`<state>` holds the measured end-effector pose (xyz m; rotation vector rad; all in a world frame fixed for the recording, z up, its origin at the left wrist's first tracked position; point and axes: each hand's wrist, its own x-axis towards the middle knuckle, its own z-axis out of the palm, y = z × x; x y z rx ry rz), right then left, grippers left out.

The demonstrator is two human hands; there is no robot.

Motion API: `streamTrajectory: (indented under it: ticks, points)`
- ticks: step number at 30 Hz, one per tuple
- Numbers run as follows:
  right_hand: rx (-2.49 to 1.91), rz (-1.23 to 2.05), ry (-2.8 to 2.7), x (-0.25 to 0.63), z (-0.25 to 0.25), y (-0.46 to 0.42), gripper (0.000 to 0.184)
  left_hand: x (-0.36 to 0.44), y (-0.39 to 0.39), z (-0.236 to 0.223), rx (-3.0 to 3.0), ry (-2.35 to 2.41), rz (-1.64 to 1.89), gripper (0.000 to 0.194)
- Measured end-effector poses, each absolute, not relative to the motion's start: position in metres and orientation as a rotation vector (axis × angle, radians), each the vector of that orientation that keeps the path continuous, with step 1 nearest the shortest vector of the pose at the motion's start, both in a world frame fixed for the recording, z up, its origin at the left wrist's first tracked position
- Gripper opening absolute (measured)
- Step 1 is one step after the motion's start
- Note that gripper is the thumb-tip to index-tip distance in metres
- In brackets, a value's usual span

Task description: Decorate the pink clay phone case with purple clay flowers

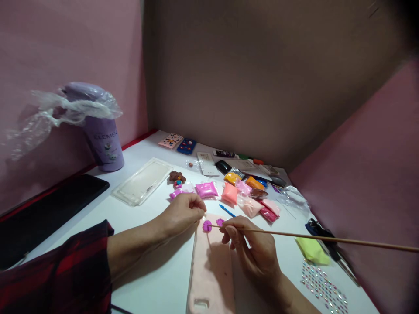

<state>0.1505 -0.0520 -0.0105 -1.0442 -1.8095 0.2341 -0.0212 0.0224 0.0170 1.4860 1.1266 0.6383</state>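
While the right hand [252, 246] holds a thin wooden stick [304, 237] in a narrow pinch between thumb and fingers, the stick's tip meets a round purple disc [207, 226] on the upper end of a pale pink phone case [204, 268]. Case: one, lying flat on the white table [157, 279], in front of the person, its cutout at the near end. Second purple piece [220, 222]: on the same end, right of the disc, partly behind the right fingertips. Left hand [185, 211]: at the case's upper left corner, thumb and forefinger drawn close together; whether anything sits between them cannot be told. Sleeve [65, 270]: red and black check, left arm. Just beyond the case: blue tool [227, 210], slanted; magenta packet [206, 190]; coral packet [229, 193], beside it. Beyond the left hand: brown lump [176, 175], near a clear case [143, 181]. Far left: lilac tumbler [104, 144], upright, clear plastic wrap [88, 109] about its upper part; dark flat slab [62, 213], nearer the person. At the back: two decorated cases, one pink [170, 141], one blue [187, 146], side by side. Right: yellow-green packet [313, 250]; sheet of small gems [322, 288], nearer the person.
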Motion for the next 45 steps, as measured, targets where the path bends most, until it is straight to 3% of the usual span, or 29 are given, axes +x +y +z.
streamTrajectory:
  ticks: [29, 38, 45]
  points:
    - [-1.126, 0.338, -1.846, 0.152, -0.004, -0.055, 0.015, -0.023, 0.024, 0.013, 1.515, 1.096, 0.643, 0.008]
    - [-1.142, 0.324, -1.872, 0.153, -0.005, -0.055, 0.015, -0.026, 0.024, 0.001, 1.773, 1.047, 0.633, 0.016]
    - [-1.145, 0.325, -1.861, 0.151, -0.002, -0.054, 0.015, -0.026, 0.024, -0.002, 1.838, 1.05, 0.566, 0.012]
